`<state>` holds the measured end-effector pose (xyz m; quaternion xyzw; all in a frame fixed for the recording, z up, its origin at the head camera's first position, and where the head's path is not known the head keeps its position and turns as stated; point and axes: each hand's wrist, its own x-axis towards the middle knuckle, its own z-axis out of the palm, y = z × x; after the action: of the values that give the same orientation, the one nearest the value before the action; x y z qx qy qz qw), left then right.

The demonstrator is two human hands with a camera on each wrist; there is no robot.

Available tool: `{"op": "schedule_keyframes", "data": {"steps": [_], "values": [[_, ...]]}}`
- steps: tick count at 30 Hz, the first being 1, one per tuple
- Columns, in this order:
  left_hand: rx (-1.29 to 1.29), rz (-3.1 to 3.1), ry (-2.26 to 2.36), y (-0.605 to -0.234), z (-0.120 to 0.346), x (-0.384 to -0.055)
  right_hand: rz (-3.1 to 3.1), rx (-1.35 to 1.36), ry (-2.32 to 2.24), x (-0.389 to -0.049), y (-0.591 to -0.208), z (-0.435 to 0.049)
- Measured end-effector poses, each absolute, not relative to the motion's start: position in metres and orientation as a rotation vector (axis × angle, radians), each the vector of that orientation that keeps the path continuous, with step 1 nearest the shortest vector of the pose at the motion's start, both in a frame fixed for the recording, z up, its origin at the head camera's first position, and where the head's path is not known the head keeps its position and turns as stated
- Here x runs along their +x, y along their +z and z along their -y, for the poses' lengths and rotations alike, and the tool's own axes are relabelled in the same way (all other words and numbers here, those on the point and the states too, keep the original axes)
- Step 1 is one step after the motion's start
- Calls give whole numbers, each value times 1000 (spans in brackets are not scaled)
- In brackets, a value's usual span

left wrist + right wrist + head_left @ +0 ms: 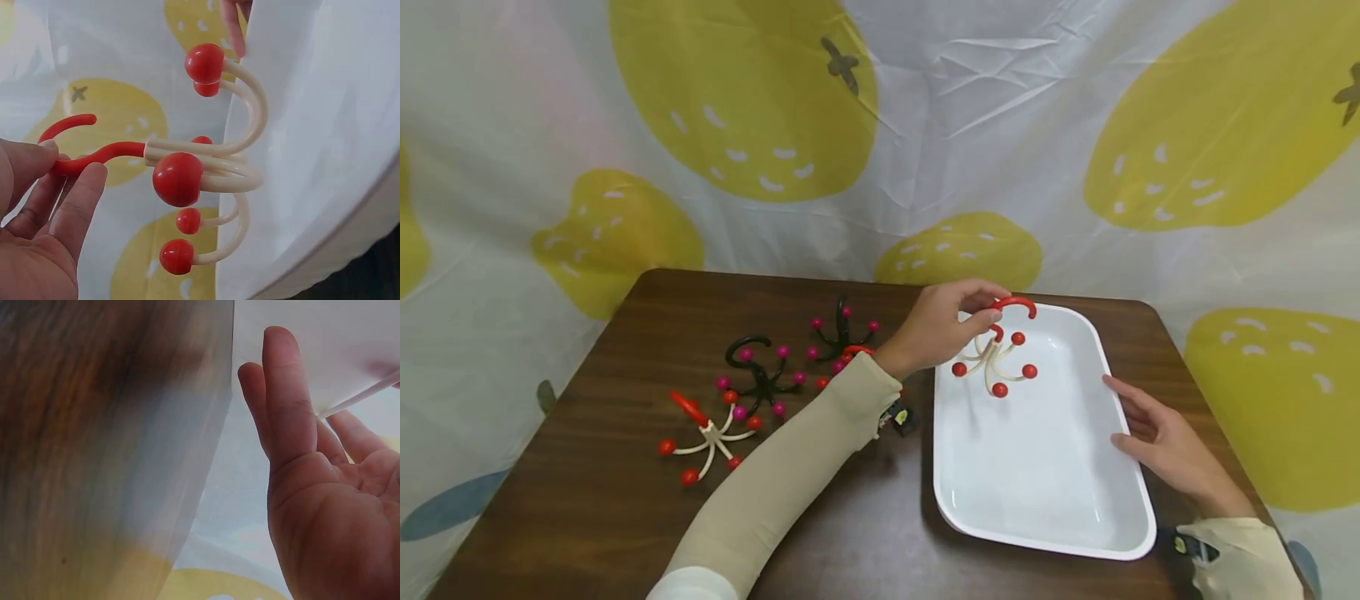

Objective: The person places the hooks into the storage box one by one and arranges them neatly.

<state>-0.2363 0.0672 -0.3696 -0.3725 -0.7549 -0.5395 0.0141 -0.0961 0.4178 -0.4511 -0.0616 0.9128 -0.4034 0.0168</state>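
My left hand (936, 325) pinches the red hooked stem of a cream claw-shaped hanger hook (231, 182) between thumb and fingers. Its curved arms end in red balls and hang down over the far left part of a white tray (1037, 492). In the left wrist view the hanger's arms point toward the tray, with the red crook beside my palm. My right hand (1176, 450) touches the tray's right rim with thumb and fingertips. Seen from the right wrist, its fingers (289, 400) are fairly straight along the outer wall.
Left on the dark wooden table (587, 467) lie a second cream-and-red hanger (713, 433) and two black hangers with magenta balls, one nearer (765, 385) and one farther back (841, 340). Another red hook (856, 351) is partly hidden by my left sleeve. A lemon-print curtain (910, 158) hangs behind.
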Motion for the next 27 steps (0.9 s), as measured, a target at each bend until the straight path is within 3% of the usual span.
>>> {"op": "schedule_keyframes", "data": {"steps": [17,27], "values": [[-1024,2443,-1722,-382,-146,-254,-2810,-98,-1204,-97,-450,-416],[-914,2511,-1681,-406,-167,-255,-2806,-106,-1217,-96,-449,-415]]}}
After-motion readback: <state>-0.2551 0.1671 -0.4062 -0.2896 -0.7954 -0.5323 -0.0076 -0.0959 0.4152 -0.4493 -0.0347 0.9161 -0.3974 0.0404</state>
